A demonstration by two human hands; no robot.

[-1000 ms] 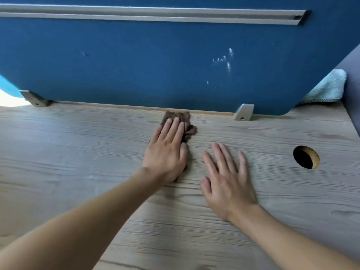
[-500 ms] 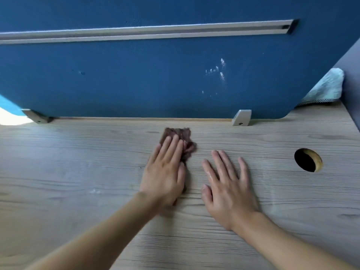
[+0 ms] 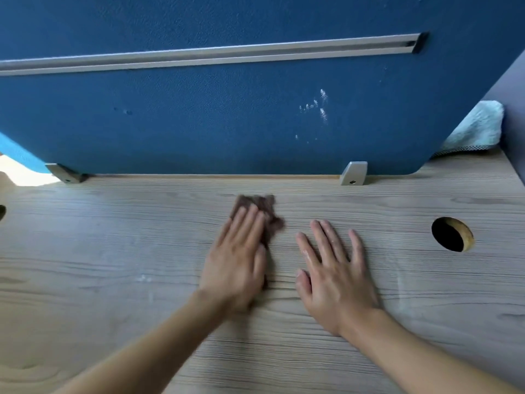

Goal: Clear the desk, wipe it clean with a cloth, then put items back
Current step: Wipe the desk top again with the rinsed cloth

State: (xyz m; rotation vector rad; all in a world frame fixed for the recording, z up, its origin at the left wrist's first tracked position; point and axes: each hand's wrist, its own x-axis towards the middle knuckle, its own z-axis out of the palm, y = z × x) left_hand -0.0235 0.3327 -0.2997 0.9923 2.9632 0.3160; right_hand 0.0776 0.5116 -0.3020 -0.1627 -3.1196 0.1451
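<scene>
A small brown cloth (image 3: 268, 211) lies on the pale wood desk (image 3: 113, 251), near the middle and a little short of the back edge. My left hand (image 3: 237, 260) presses flat on it with straight fingers, and only the cloth's far end shows past the fingertips. My right hand (image 3: 335, 274) rests flat on the bare desk just to the right, fingers spread, touching nothing else. The left hand and cloth look blurred.
A blue divider panel (image 3: 227, 115) with a grey rail stands along the desk's back edge on two grey brackets (image 3: 353, 173). A round cable hole (image 3: 452, 234) sits at the right. A light blue towel (image 3: 474, 129) lies at the back right corner.
My left hand has drawn the cloth back from the divider toward me. My right hand stays flat in about the same spot. The camera has tilted.
</scene>
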